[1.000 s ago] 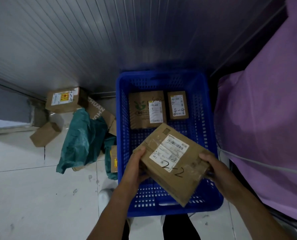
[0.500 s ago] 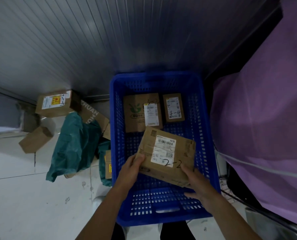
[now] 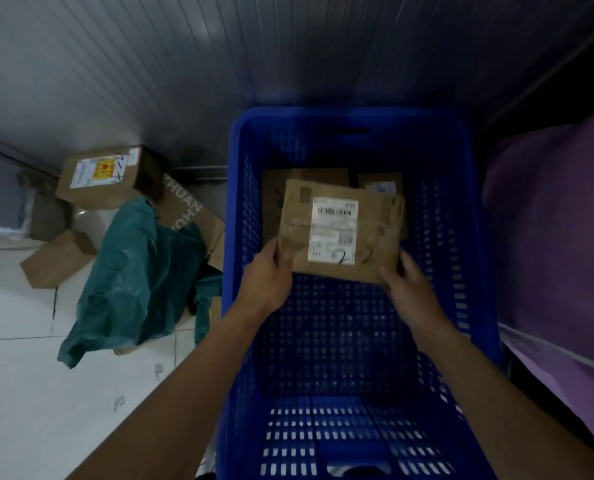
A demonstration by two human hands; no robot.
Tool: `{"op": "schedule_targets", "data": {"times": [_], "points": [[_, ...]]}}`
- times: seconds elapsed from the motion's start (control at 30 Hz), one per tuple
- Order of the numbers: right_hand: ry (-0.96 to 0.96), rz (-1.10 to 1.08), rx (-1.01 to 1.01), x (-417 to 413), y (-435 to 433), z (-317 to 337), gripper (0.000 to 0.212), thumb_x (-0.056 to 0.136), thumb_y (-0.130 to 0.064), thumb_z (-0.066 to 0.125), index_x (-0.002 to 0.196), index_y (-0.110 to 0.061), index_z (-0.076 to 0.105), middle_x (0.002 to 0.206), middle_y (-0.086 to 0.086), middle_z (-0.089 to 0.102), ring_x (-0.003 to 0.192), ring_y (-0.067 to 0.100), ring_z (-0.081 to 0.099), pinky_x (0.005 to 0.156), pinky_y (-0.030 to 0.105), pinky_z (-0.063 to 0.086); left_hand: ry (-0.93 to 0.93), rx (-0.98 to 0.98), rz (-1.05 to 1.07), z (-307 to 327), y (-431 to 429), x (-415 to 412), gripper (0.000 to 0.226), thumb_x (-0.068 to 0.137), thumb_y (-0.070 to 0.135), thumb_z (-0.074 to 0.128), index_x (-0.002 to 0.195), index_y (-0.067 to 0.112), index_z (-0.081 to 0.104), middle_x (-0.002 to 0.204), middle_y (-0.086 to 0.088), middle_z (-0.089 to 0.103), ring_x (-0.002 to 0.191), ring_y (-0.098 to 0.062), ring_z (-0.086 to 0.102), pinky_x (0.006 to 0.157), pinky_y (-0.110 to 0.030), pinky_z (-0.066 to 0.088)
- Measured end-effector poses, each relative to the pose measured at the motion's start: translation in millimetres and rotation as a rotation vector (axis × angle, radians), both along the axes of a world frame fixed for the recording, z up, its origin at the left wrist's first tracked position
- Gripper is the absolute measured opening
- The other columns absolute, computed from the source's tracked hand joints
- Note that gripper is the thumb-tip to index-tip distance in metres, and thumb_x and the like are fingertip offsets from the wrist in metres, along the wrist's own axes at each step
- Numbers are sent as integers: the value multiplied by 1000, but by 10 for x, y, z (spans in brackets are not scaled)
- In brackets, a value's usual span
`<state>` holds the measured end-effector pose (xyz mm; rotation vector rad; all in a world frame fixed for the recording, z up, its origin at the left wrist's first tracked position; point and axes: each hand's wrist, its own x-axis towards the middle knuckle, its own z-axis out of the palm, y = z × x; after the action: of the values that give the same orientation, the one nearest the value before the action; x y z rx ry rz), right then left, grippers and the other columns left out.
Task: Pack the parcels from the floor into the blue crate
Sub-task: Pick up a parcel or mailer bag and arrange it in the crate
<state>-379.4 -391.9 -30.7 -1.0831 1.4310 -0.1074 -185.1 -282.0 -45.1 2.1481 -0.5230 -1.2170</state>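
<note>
A brown cardboard parcel [image 3: 340, 233] with a white label marked "2-2" is low inside the blue crate [image 3: 240, 237], partly covering two other brown parcels at the crate's far end: a larger one [image 3: 271, 199] and a smaller one [image 3: 380, 183]. My left hand [image 3: 266, 282] grips the parcel's near left corner. My right hand [image 3: 409, 289] holds its near right corner. Whether the parcel rests on the others or hangs just above them cannot be told.
Left of the crate on the white tiled floor lie a green plastic mailer [image 3: 139, 282], a labelled carton [image 3: 105, 178], a small plain box [image 3: 58, 258] and a printed carton [image 3: 191, 216]. A ribbed metal wall stands behind. A purple cloth [image 3: 558, 237] hangs right of the crate.
The "2-2" parcel has gone from tilted above the crate's near half down and forward to its far end, levelled out over the two parcels there. Both hands went with it.
</note>
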Motion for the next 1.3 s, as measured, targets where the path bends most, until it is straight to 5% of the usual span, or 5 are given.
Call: {"op": "schedule_targets", "data": {"times": [0.3, 0.43, 0.7, 1.0, 1.3], "points": [[-37, 208, -107, 640, -472, -741, 62, 106, -32, 48, 160, -36, 18, 161, -6, 32, 143, 18, 38, 118, 38, 34, -245, 98, -41, -329, -484, 292, 59, 100, 27, 46, 153, 9, 28, 160, -18, 30, 135, -35, 43, 111, -45, 40], [13, 260, -140, 760, -454, -794, 63, 106, -36, 45, 160, -41, 13, 160, -5, 33, 140, 21, 42, 113, 38, 39, -399, 142, -251, -292, -413, 227, 57, 101, 24, 48, 151, 4, 28, 169, -15, -5, 127, -39, 51, 98, -46, 46], [11, 227, -18, 940, -684, -723, 82, 99, -36, 60, 161, -34, 7, 162, -3, 33, 137, 19, 44, 109, 33, 38, -282, 145, -394, -265, -464, 387, 86, 97, 37, 57, 162, 18, 4, 169, -5, -18, 155, -29, 17, 120, -44, 27], [74, 213, -47, 852, -546, -650, 101, 68, -62, 65, 157, -35, 24, 153, -7, 47, 134, 20, 50, 112, 47, 41, -211, 23, -330, 40, -363, 505, 75, 96, 36, 59, 160, 29, 21, 171, 1, -2, 156, -23, 15, 122, -39, 24], [219, 350, -225, 1090, 12, 86, 76, 88, -45, 57, 155, -23, 28, 152, 1, 40, 128, 24, 51, 104, 46, 48, -174, -13, -278, 519, 275, 551, 50, 100, 33, 56, 147, 17, 49, 146, -2, 53, 132, -16, 52, 100, -22, 40]]}}
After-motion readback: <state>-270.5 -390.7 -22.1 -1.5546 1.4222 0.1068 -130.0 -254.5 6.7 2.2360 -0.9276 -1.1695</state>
